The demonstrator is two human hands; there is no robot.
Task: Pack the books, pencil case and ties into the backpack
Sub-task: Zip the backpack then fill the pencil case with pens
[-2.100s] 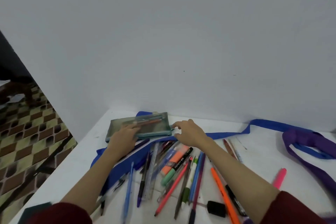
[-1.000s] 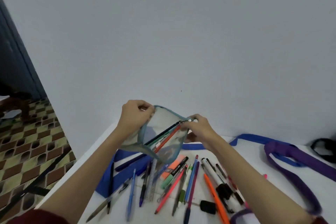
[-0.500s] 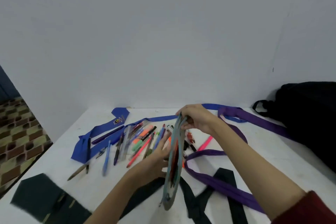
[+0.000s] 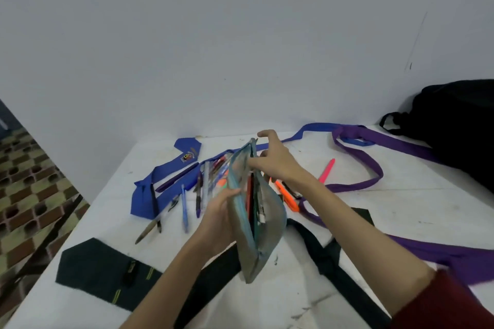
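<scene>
Left hand (image 4: 223, 212): fingers curled round the left wall of the pencil case (image 4: 263, 224), gripping it at mid-height. Right hand (image 4: 275, 161): thumb and lower fingers pinch the case's upper end; forefinger raised and slightly bent above it. The case hangs clear of the table (image 4: 401, 211), mouth open along its edge towards the camera, pens visible inside; it is translucent with a teal zip border.

At 11 o'clock from the case, loose pens (image 4: 197, 195) lie on a blue tie (image 4: 165, 184). At 1 o'clock, a pink pen (image 4: 326, 170); just right of the case, an orange marker (image 4: 287, 196). A purple tie (image 4: 369, 168) loops from 1 to 4 o'clock. A dark green tie (image 4: 99, 270) runs from 8 o'clock under the forearms. The black backpack (image 4: 459, 125) sits at 2 o'clock against the wall, well apart.
</scene>
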